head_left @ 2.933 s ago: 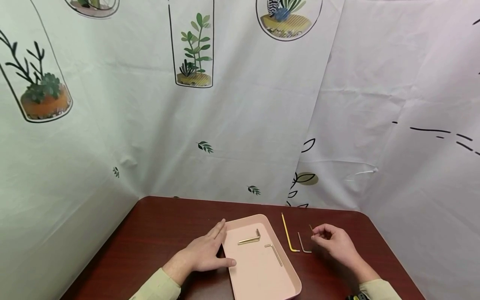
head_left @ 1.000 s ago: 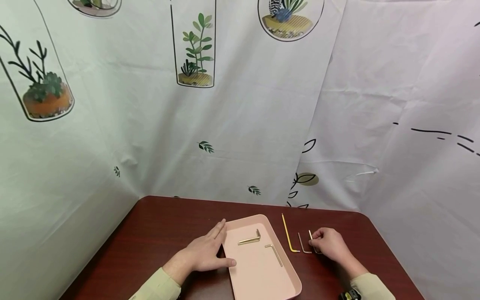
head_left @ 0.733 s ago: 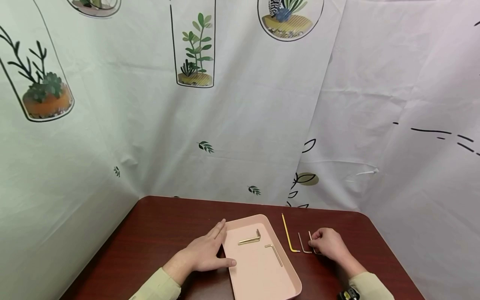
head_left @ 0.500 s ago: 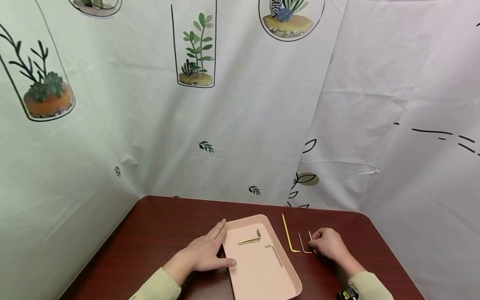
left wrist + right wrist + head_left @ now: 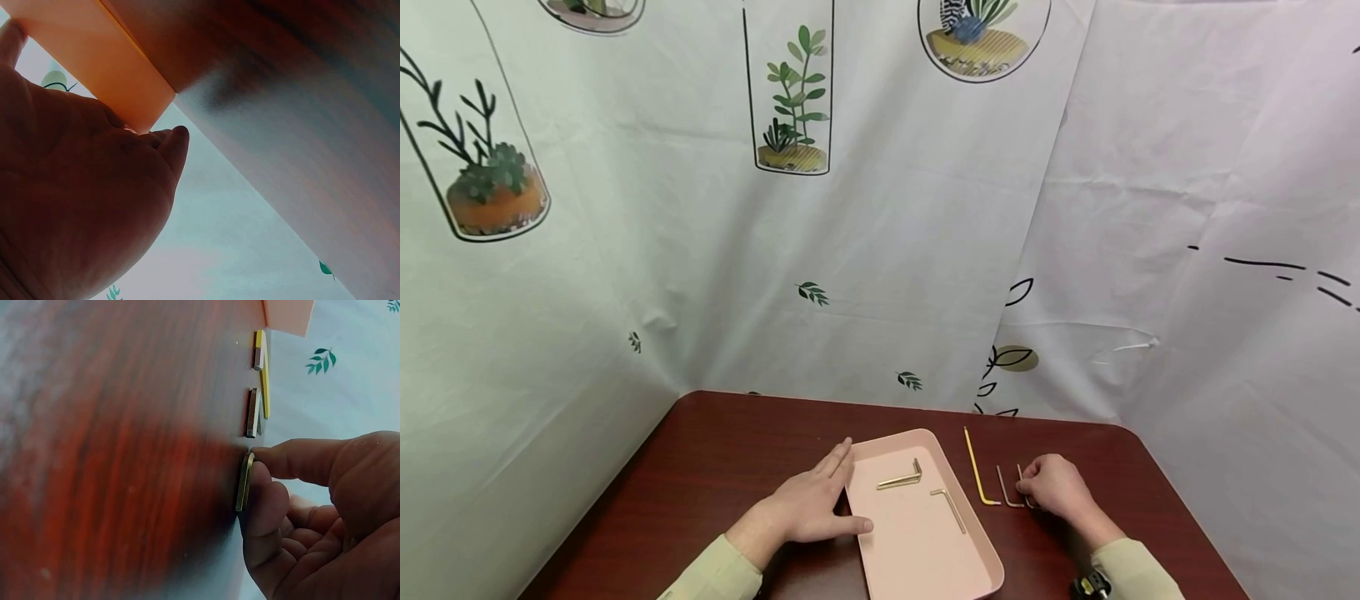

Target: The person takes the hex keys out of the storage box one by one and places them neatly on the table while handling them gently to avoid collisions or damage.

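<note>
My right hand (image 5: 1060,487) pinches a small brass-toned hex key (image 5: 245,482) between thumb and index finger, down at the tabletop. To its left lie a grey hex key (image 5: 1002,485) and a longer yellow hex key (image 5: 973,467), all three roughly side by side with long arms pointing away. With fingers straight, my left hand (image 5: 808,504) rests along the left rim of a pink tray (image 5: 917,571), its thumb over the edge. Inside the tray are brass-coloured hex keys (image 5: 898,482) near the far end and another hex key (image 5: 952,510) by the right wall.
The dark red wooden table (image 5: 730,442) has rounded far corners. A white cloth (image 5: 880,250) printed with plants hangs behind it and along both sides. A dark watch-like band (image 5: 1090,585) shows at the right sleeve.
Since the earliest frame, my right hand has turned and lowered the small hex key to the table beside the grey one. During the last second it barely shifts. My left hand stays put.
</note>
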Motion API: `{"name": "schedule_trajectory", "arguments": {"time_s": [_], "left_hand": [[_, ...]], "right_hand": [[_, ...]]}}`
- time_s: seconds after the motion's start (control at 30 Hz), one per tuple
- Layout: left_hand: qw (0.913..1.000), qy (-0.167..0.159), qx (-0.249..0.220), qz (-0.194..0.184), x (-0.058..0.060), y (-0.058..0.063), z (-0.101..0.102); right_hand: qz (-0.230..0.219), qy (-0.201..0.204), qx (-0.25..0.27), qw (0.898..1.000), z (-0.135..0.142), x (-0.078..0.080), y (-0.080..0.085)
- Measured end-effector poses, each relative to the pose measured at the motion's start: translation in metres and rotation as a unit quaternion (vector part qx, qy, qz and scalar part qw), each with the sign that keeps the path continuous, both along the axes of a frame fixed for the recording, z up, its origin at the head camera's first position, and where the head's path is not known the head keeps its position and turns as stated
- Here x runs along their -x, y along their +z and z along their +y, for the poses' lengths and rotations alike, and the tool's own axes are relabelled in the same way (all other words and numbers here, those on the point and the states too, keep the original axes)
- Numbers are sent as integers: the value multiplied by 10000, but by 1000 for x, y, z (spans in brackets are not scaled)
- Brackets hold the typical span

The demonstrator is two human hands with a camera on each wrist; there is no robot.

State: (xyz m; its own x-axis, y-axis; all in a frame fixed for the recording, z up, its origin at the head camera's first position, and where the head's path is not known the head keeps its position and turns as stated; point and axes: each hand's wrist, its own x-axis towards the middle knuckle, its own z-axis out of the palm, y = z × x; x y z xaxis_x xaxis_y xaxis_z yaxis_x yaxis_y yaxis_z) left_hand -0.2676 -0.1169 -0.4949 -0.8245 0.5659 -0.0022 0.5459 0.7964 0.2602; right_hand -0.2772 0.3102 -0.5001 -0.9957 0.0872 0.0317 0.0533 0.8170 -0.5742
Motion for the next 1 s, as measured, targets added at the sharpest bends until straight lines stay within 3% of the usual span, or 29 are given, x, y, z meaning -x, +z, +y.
{"name": "schedule_trajectory", "arguments": {"time_s": [1.0], "left_hand": [[10000,2,20,-42,0,-1,0]], "right_hand": [[167,-8,-258,9995,-1,1,-1]]}}
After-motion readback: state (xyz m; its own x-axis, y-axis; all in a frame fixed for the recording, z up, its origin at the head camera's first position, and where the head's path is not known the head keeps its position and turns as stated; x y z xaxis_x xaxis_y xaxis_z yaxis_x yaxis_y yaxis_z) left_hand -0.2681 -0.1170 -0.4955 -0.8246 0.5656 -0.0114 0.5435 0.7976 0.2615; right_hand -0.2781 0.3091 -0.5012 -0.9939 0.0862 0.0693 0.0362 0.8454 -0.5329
